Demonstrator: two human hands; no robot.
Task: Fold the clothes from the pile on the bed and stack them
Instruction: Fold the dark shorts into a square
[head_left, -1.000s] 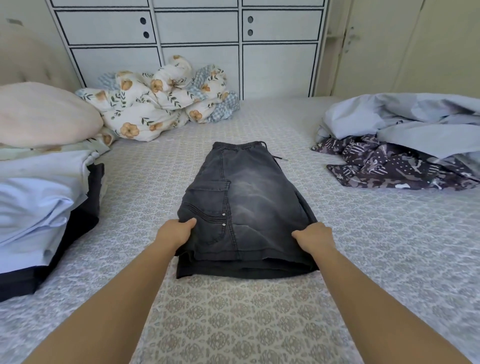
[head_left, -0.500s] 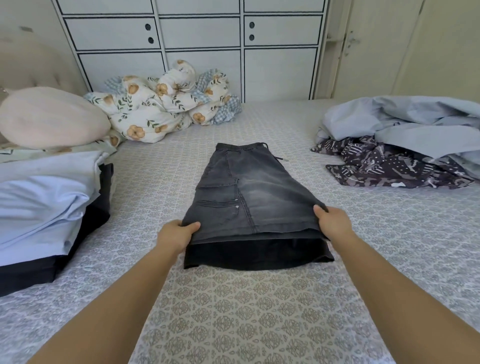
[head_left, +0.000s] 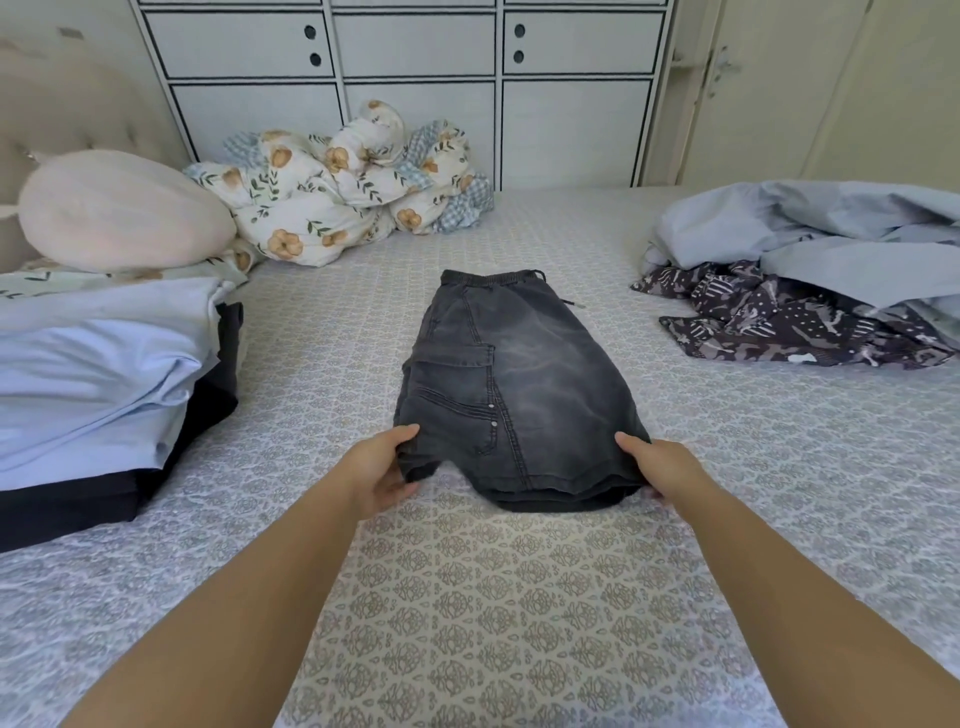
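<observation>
Now both hands have shifted to the hem corners of the shorts (head_left: 511, 387) mid-bed: the left hand (head_left: 382, 470) pinches and lifts its corner, the right hand (head_left: 655, 467) grips the other, likely starting the hem-to-waist fold. Their long axis runs near-to-far, waistband far.

The picture's edges cut off the folded stack (head_left: 93, 384) at left and the pile (head_left: 810, 270) at right.

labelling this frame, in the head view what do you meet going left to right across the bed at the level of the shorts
folded stack of clothes → left hand → dark grey shorts → right hand → unfolded pile of clothes
</observation>
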